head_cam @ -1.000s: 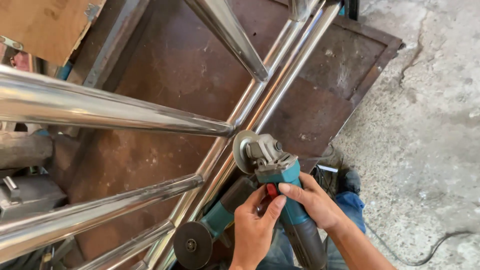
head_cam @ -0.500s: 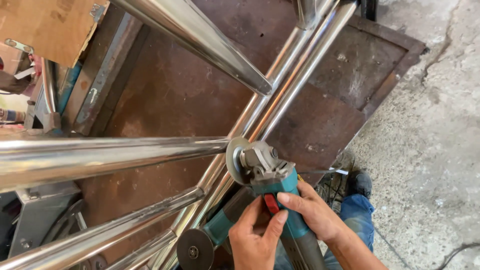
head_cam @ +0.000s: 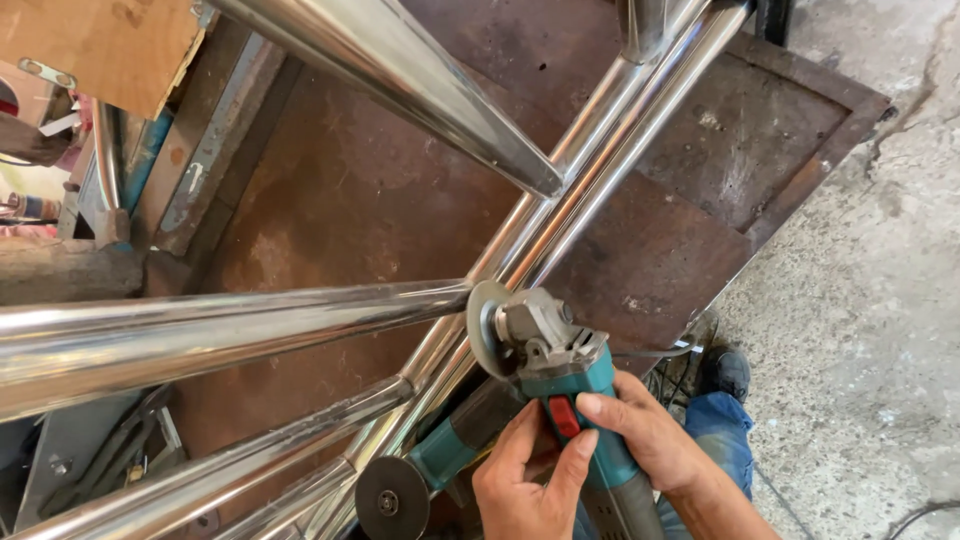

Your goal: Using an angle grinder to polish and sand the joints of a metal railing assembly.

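Note:
A teal angle grinder point(head_cam: 563, 372) with a grey metal head is held in both hands. My right hand point(head_cam: 648, 437) wraps its body near the red switch. My left hand point(head_cam: 527, 487) grips it from below, thumb by the switch. Its disc point(head_cam: 485, 327) sits against the joint where a shiny steel cross tube point(head_cam: 200, 335) meets the long diagonal steel rails point(head_cam: 590, 170). Another steel tube point(head_cam: 400, 80) crosses above.
A second teal grinder point(head_cam: 420, 475) with a dark disc lies under the rails. A rusty brown steel plate point(head_cam: 640, 260) lies beneath the frame, on a concrete floor point(head_cam: 880, 320). A wooden board point(head_cam: 100, 45) and clutter are at left. My blue-jeaned leg and dark shoe point(head_cam: 725, 375) are below.
The view has shifted, so the steel frame sits differently in it. The grinder and both hands stay at the same joint, grip unchanged.

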